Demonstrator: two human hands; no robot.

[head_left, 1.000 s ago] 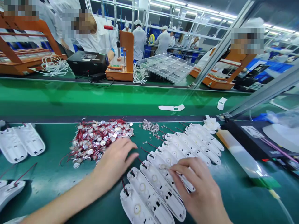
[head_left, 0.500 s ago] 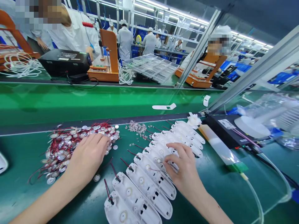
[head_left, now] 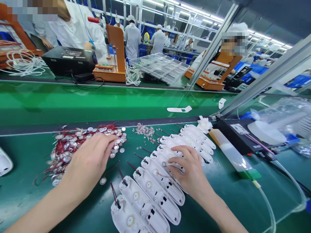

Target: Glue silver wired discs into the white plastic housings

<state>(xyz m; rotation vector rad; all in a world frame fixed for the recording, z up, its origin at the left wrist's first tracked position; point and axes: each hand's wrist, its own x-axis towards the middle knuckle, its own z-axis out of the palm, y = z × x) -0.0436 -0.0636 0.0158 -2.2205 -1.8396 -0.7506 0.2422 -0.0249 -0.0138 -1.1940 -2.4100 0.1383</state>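
My left hand [head_left: 93, 158] is over a heap of round metal piezo discs [head_left: 65, 158] with thin red wires. Its fingers are pressed together at the right side of the heap, and the hand hides whatever they pinch. My right hand [head_left: 187, 166] reaches over a slanted row of white plastic shells [head_left: 152, 200]. At its thumb and fingertips is a small piezo disc [head_left: 164, 164], close above one shell. Nearer shells show round discs or ring seats inside, with dark red wires at their upper ends. One loose disc [head_left: 103, 181] lies between the left hand and the shells.
Small clear parts [head_left: 143, 130] lie behind the row. A glue-filled syringe [head_left: 230, 153] with a tube and a black box [head_left: 240, 136] stand at the right. White pieces [head_left: 179, 109] lie on the green belt [head_left: 85, 100]. People work beyond it, near orange presses [head_left: 116, 55].
The view has tilted slightly, shifting the scene. My right hand has moved a little left over the shells, the disc with it. My left hand has shifted slightly up along the heap.
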